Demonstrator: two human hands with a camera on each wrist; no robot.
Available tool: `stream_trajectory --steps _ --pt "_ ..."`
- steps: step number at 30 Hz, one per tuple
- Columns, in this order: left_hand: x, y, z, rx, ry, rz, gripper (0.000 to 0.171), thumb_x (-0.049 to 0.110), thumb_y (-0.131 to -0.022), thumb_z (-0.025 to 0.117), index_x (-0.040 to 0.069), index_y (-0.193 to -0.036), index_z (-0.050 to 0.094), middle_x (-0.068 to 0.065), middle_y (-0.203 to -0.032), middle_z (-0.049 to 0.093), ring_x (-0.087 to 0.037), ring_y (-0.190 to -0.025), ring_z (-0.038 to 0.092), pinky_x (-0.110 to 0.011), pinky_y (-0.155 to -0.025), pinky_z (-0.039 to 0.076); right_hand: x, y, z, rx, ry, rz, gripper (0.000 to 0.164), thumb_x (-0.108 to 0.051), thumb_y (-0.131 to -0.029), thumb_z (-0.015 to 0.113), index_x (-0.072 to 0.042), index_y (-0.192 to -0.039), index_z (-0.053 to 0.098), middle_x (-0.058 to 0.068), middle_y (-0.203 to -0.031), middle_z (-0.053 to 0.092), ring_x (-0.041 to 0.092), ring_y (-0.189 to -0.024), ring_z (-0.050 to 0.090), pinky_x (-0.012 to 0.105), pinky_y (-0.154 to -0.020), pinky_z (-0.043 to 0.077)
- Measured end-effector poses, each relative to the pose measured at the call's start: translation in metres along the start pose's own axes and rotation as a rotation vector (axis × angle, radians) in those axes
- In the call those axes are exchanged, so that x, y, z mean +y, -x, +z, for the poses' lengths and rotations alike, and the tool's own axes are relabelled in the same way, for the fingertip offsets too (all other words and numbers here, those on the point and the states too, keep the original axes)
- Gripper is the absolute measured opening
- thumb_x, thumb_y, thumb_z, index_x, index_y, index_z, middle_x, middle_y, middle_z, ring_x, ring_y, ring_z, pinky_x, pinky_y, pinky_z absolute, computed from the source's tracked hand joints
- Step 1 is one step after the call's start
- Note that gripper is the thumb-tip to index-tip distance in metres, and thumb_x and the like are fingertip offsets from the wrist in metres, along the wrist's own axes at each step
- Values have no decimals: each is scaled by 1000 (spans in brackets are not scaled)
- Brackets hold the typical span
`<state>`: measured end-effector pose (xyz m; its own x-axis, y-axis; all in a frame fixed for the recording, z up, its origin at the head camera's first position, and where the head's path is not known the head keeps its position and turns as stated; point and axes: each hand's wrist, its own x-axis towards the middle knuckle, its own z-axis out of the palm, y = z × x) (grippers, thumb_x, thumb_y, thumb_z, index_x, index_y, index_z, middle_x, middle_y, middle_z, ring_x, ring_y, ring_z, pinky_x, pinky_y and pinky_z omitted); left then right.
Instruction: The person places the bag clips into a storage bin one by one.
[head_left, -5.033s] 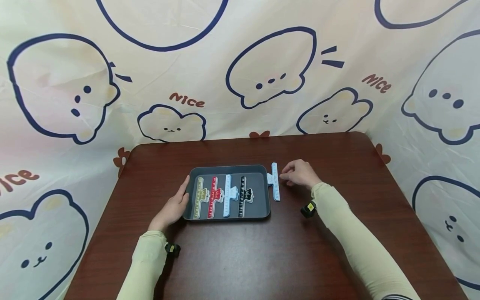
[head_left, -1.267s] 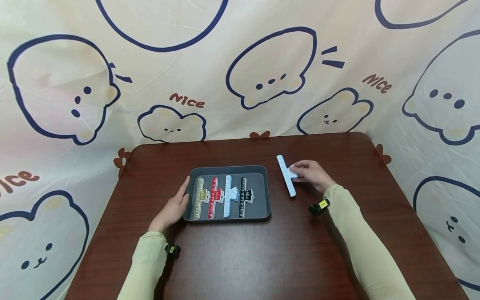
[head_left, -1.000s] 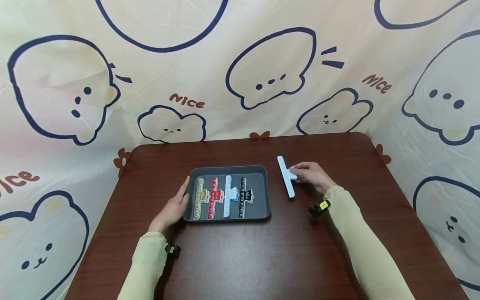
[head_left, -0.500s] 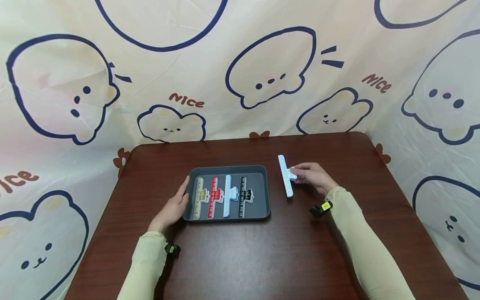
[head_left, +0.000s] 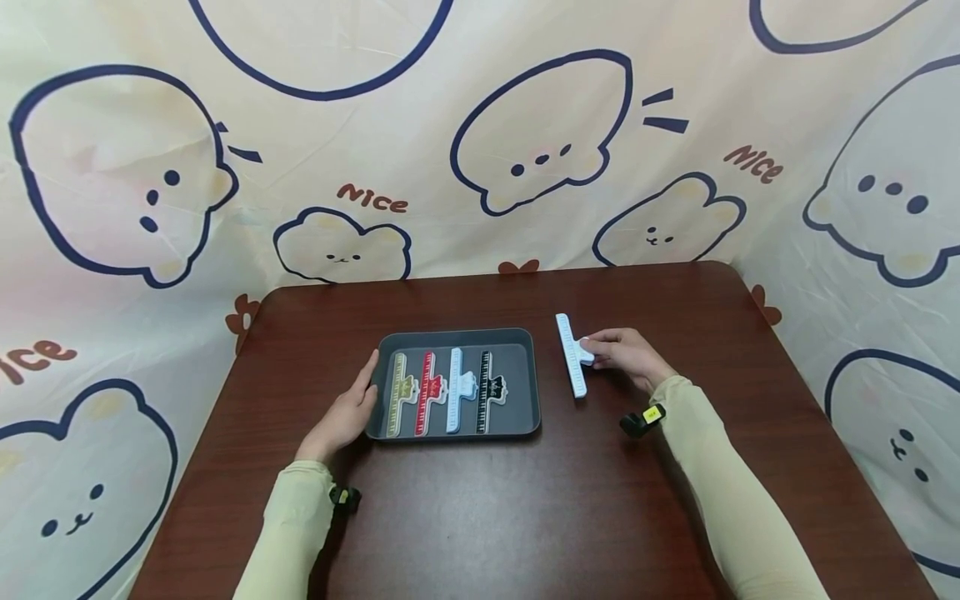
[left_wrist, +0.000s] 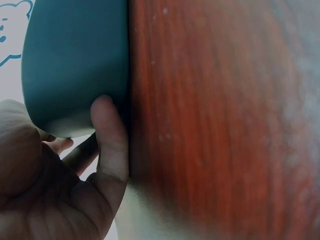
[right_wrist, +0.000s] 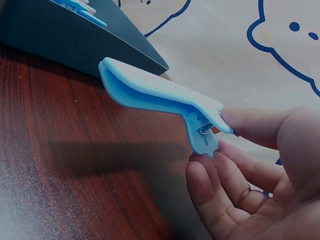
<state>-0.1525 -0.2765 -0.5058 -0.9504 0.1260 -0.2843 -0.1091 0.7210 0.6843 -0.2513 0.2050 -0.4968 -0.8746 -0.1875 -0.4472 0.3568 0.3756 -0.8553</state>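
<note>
My left hand [head_left: 346, 417] holds the dark grey tray [head_left: 525, 429] at its left end; in the left wrist view one finger lies against the outer wall of the tray [left_wrist: 75, 65]. My right hand [head_left: 630, 355], beyond the tray's right side, pinches the handle end of a light blue ruler-edged clip [head_left: 572, 358]. In the right wrist view thumb and fingers sit on the two handle plates of this clip [right_wrist: 150, 90], its long bar pointing toward the tray, above its shadow. Four-colour clips lie in the tray: gold [head_left: 397, 395], red [head_left: 428, 393], light blue [head_left: 456, 390] and black [head_left: 486, 392].
The brown wooden table [head_left: 480, 517] has rounded far corners. Behind and beside it hangs a pale cloth [head_left: 420, 158] printed with cartoon animals. A black camera [head_left: 640, 422] is strapped at the right wrist, another camera [head_left: 346, 500] at the left.
Five seconds ago the blue clip leaned at the tray's right rim, my right hand just beside it. Now it is pinched and away to the right of the rim. My left hand has stayed put.
</note>
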Motion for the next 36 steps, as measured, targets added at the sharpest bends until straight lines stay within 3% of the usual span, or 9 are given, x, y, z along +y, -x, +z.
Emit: stream_trajectory --steps 20,29,36 --pt "-4 -3 1 7 1 8 63 29 -115 29 32 -168 -6 -20 -173 11 -45 -153 27 -64 -122 27 4 5 4 -16 -102 -23 51 -27 -101 70 6 -139 59 16 -122 62 14 -93 65 27 -86 60" --pt "-4 -3 0 11 -6 14 63 28 -115 30 31 -168 -5 -21 -172 13 -45 -153 27 -63 -122 27 -4 13 15 -53 -80 -58 51 -28 -101 71 4 -138 60 20 -125 62 18 -95 67 38 -97 59" --pt "-4 -2 0 5 -5 24 63 28 -115 29 30 -168 -5 -22 -172 12 -46 -153 28 -64 -122 27 -14 18 26 -74 -66 -92 47 -27 -100 72 4 -133 64 19 -120 64 19 -94 68 35 -92 61"
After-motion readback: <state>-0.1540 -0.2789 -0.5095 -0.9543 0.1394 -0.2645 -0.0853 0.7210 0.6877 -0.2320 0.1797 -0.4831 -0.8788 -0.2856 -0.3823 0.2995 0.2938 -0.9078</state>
